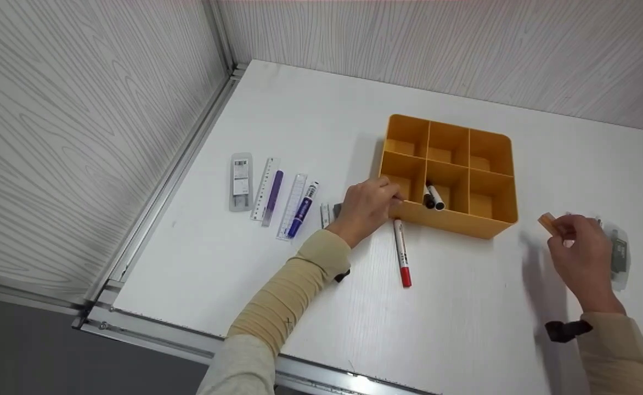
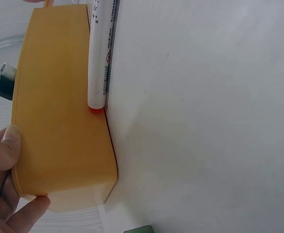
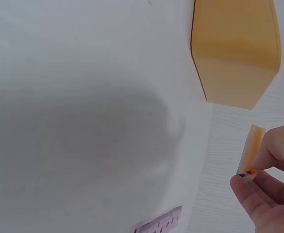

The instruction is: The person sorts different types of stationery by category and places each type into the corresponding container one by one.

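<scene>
An orange box (image 1: 446, 217) with six compartments stands on the white table. My left hand (image 1: 370, 206) grips its near-left rim, the thumb (image 2: 9, 141) on the front wall in the left wrist view. White markers (image 1: 435, 197) with dark ends lean in the front middle compartment. On the table against the box's front lies a white marker with a red cap (image 1: 402, 252). To the right of the box, my right hand (image 1: 582, 255) pinches a small flat orange strip (image 3: 251, 148) between thumb and fingers, raised above the table. The fingers partly cover the strip.
Left of the box lie a grey translucent case (image 1: 241, 184), two clear rulers (image 1: 265, 189), a purple pen (image 1: 273, 197) and a purple marker (image 1: 303, 211). Small grey items (image 1: 325, 215) sit beside my left wrist. A dark-labelled translucent case (image 1: 620, 252) lies behind my right hand.
</scene>
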The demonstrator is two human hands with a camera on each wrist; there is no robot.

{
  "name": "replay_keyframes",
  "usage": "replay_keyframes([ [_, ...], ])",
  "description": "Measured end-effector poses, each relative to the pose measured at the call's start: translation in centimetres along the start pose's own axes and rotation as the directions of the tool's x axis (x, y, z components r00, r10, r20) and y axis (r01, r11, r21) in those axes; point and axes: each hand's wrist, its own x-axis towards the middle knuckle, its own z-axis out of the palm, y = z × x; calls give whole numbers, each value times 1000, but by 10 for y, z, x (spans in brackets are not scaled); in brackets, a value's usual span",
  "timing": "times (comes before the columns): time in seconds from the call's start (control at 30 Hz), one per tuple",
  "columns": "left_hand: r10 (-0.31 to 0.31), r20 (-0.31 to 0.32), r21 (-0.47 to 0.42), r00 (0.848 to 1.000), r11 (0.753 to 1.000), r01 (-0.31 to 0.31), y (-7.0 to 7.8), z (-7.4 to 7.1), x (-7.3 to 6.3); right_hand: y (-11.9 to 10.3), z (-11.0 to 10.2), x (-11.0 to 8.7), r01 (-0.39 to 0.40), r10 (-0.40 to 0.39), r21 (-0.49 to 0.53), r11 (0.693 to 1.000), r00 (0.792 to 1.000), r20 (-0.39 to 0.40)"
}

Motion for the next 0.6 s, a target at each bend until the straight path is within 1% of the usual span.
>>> replay_keyframes([
  [0.07, -2, 2, 1, 1000, 1000, 2, 0, 0, 0, -5, 0, 1, 36, -35, 19, 999, 999, -23],
  [0.13, -3, -1, -1, 1000, 1000, 3, 0, 0, 0, -10, -1, 2, 62, -62, 15, 998, 997, -35],
  [0.3, -4, -8, -5, 1000, 1000, 4, 0, 0, 0, -24, -1, 5, 70, -70, -3, 998, 998, -5],
  [0.37, -7, -3, -8, 1000, 1000, 7, 0, 0, 0, -29, -1, 6, 90, -90, 9, 996, 996, 0],
  [0.43, -12, 6, -12, 1000, 1000, 12, 0, 0, 0, -34, 0, 7, 130, -130, 18, 991, 991, -13],
  [0.6, -23, 23, -14, 999, 1000, 23, 2, -1, -1, -43, 5, 12, 255, -254, 29, 966, 966, -49],
])
